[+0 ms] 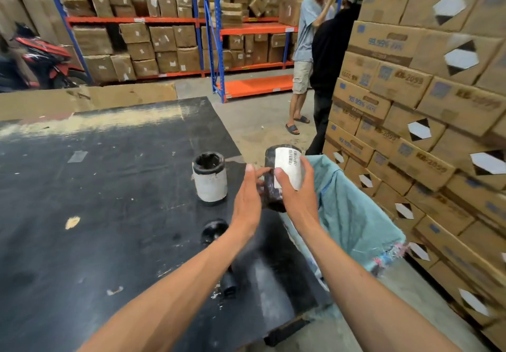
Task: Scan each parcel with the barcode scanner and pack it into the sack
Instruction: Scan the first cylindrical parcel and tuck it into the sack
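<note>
A wall of stacked cartons [427,99] fills the right side, and racking with more boxes runs along the back. In front lies a black table [95,201], scuffed and dusty. Against its right edge hangs a pale blue sack [353,214], mouth open, frayed at the near rim.

Above the table's corner, just beside the sack mouth, the right hand [297,190] holds a black-wrapped parcel [273,187] shaped like a short cylinder, fingers curled round its white label [289,165], which carries a barcode. The left hand [247,198] is flat, fingers straight, its tips touching the parcel's near side.

A second parcel [210,177], also round, with a pale wrap and a dark top, stands upright on the table a little to the left. A dark object, probably the barcode scanner [216,231], lies on the table under the left forearm; it is too blurred to be sure.

The parcel looks light enough for one hand and fairly stiff, but its film wrap is likely slick. Gripping round the middle, over the paper label, should give the surest hold.
</note>
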